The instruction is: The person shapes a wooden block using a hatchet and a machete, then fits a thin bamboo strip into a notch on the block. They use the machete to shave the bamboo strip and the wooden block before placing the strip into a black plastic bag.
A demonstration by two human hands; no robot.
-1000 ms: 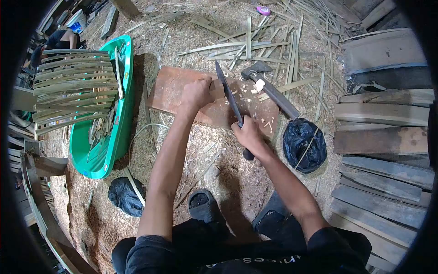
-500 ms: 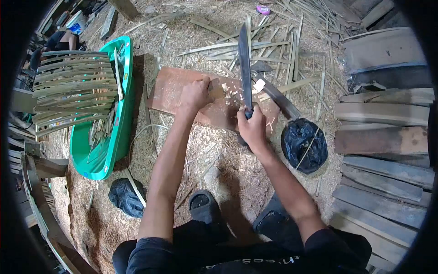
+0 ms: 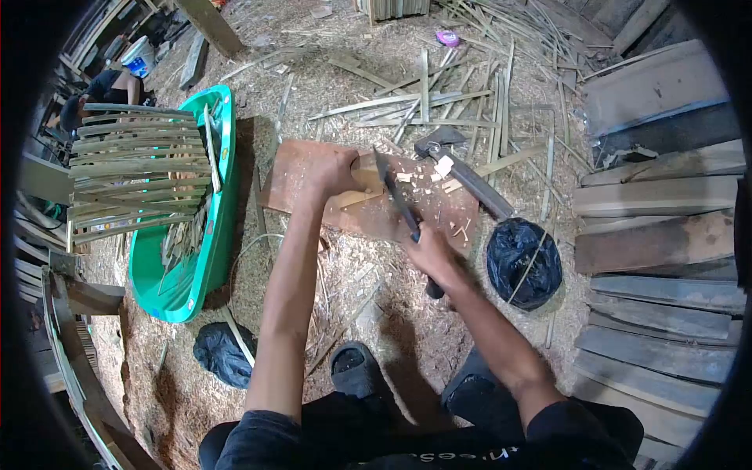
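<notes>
My left hand grips a short piece of bamboo pressed onto a reddish wooden board on the ground. My right hand is closed on the handle of a long dark machete. Its blade slants up and left, and the tip meets the bamboo piece just right of my left hand. Pale chips lie scattered on the board around the blade.
A hatchet lies on the board's far right. A black bag sits to the right, another at lower left. A green tub with bent bamboo strips stands left. Planks stack at right; bamboo offcuts litter the ground.
The machete was raised nearly upright half a second ago; now it has come down onto the bamboo piece, and my right hand has dropped lower. My left hand stays on the bamboo.
</notes>
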